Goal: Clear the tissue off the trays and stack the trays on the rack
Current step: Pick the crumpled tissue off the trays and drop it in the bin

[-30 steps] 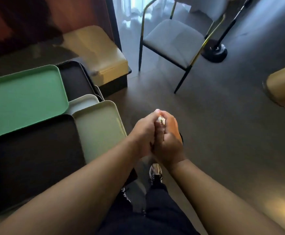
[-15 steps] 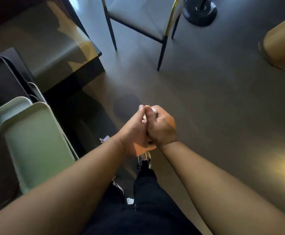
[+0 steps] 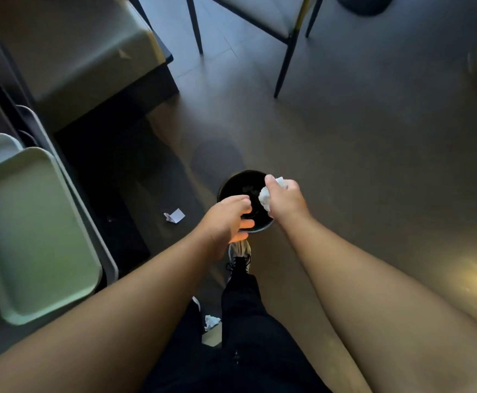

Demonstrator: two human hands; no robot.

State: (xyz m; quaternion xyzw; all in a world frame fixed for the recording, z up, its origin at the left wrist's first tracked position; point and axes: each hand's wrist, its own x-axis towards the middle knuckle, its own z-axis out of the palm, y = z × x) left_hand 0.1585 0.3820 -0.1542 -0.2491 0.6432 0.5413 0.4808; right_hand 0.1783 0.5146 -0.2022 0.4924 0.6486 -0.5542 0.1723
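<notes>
We find the right hand (image 3: 284, 200) closed on a crumpled tissue (image 3: 265, 195), held directly over the black bin (image 3: 231, 188) on the floor, evidently for disposal. The left hand (image 3: 227, 219), grip open and empty, hovers at the bin's 7 o'clock. Trays (image 3: 33, 236) wait at 9 o'clock, bare. A paper scrap (image 3: 174, 215) lies loose on the floor.

A round black bin (image 3: 233, 188) stands on the floor (image 3: 359, 154), its open mouth partly covered by the left hand (image 3: 226, 219) and by the right hand (image 3: 284, 201) gripping crumpled tissue (image 3: 265, 197). Open floor spreads right of the bin. To the left, pale green trays (image 3: 33, 236) overhang the table edge; chair legs (image 3: 284, 66) stand beyond, well apart.
</notes>
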